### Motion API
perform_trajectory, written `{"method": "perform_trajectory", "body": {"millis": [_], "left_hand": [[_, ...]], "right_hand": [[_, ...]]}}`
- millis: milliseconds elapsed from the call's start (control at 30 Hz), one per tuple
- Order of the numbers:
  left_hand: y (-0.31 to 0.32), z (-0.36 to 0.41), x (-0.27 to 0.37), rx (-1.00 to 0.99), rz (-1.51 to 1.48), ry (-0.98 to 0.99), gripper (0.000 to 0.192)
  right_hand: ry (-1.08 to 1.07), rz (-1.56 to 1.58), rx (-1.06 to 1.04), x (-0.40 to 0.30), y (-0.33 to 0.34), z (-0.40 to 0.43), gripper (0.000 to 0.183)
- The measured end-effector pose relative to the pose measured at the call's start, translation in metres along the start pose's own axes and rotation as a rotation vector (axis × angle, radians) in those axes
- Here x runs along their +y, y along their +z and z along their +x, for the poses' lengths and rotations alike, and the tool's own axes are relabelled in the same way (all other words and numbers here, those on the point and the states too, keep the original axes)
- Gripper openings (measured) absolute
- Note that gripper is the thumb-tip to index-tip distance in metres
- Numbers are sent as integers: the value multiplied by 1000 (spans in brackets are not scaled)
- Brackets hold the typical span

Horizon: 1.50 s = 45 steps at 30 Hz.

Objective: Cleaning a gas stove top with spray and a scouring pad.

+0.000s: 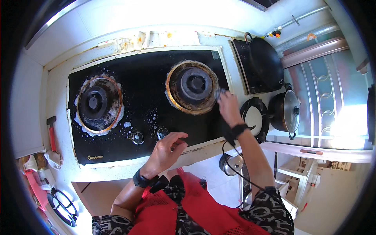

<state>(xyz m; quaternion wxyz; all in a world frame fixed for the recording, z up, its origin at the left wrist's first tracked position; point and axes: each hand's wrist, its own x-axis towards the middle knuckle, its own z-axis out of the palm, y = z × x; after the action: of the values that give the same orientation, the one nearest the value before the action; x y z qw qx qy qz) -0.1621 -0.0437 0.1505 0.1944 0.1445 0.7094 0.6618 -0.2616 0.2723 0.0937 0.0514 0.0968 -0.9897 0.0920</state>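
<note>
My right hand (230,107) is at the right rim of the right burner (196,83) on a black glass gas hob (141,73). Its fingers are closed around a greyish scrubbing pad (219,92), blurred and partly hidden; it looks like wire wool. Brown grime coats that burner's metal ring. My left hand (166,149) hangs over the hob's front edge, holding nothing, thumb and fingers apart. White foam surrounds the left burner (94,102), whose ring has rusty stains. Suds dot the glass near two control knobs, the left knob (137,137) and the right knob (162,133).
Right of the hob stand a black wok (265,64), a glass-lidded pot (289,111) and a black pan support (262,133). A red-handled scraper (52,138) lies at left, above another pan support (63,207). A black cable (245,177) runs along my right arm.
</note>
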Motion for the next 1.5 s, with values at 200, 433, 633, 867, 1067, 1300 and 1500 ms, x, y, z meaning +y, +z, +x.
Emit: {"method": "perform_trajectory", "body": {"millis": [200,433,633,867,1067,1300,1500], "left_hand": [[9,14,-6,-25,115,6,32],[12,36,1,68,751,280,40],[8,36,4,88,791,265,43],[-2,29,15,109,653,250,42],[-6,27,25,111,503,226,39],[-8,22,28,157,452,206,36],[-11,9,20,246,421,114,35]], "right_hand": [[-24,6,179,8,-2,20,24],[-90,21,-39,10,-10,5,30],[-132,-13,76,28,-2,54,24],[-200,33,-50,29,-13,56,30],[-246,-35,-5,38,-5,100,32],[-350,36,-119,51,-15,98,24],[-400,10,-37,52,-10,111,31]]}}
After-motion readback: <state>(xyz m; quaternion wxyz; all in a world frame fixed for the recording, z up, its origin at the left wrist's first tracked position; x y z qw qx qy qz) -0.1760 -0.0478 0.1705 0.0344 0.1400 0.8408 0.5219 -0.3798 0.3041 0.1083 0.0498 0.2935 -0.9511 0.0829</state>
